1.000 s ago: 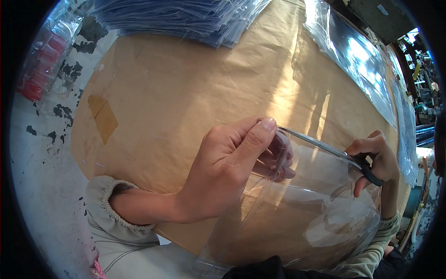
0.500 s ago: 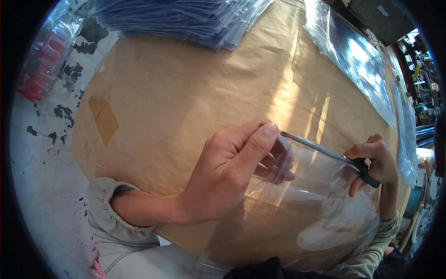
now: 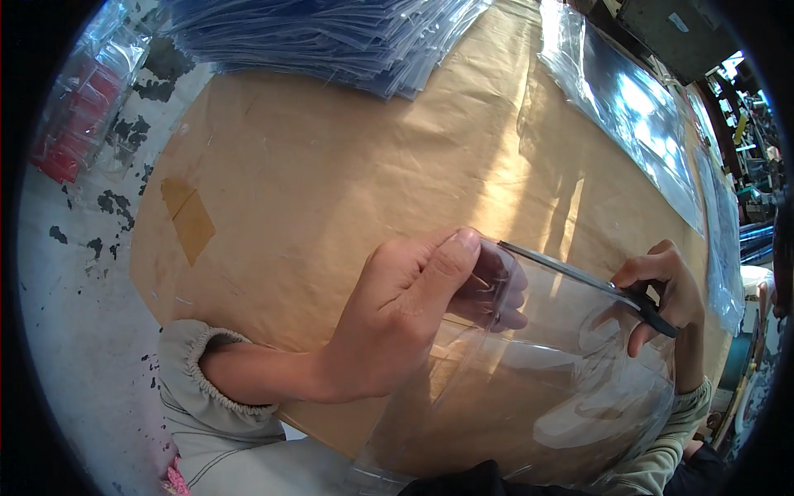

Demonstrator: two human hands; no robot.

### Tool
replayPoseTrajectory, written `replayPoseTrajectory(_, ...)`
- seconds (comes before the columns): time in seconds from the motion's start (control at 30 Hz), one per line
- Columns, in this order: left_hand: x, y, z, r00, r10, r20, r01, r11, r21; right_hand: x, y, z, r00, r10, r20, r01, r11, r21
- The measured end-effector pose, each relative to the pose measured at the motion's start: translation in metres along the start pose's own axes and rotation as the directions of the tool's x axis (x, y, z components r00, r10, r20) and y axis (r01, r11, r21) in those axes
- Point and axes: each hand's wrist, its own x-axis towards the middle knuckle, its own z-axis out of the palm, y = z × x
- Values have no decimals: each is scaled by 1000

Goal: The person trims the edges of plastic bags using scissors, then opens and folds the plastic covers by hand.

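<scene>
A clear plastic sheet or bag [image 3: 513, 397] hangs in front of me over the near part of the table. My left hand [image 3: 413, 306] pinches its upper edge between thumb and fingers, and some of the fingers show through the plastic. My right hand [image 3: 666, 289] is closed round the black handles of a pair of scissors [image 3: 571, 271]. The long metal blades lie along the upper edge of the plastic, their tips a short way right of my left thumb. The plastic bunches and shines below the scissors.
Brown paper [image 3: 314, 165] covers the table, with a strip of tape [image 3: 188, 219] at left. A thick stack of clear plastic pieces [image 3: 331, 37] lies at the back. Shiny plastic sheets [image 3: 628, 107] lie at the right edge. Red items in clear packaging [image 3: 83, 107] sit far left.
My left thumb has shifted slightly left and down, leaving a wider gap to the scissor tips. My right hand and the scissors have barely moved.
</scene>
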Motion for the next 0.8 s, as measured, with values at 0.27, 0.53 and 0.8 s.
replayPoseTrajectory(0.27,-1,0,4,1000,22,-1,-22,998,59,6,-12,4,999,-43,13,43,999,-12)
replayPoseTrajectory(0.53,-1,-10,2,996,80,48,-73,989,-129,6,-13,4,1000,-20,19,22,994,-110)
replayPoseTrajectory(0.8,0,-11,3,985,150,83,-149,989,-24,12,-20,3,999,-33,-4,32,993,-110)
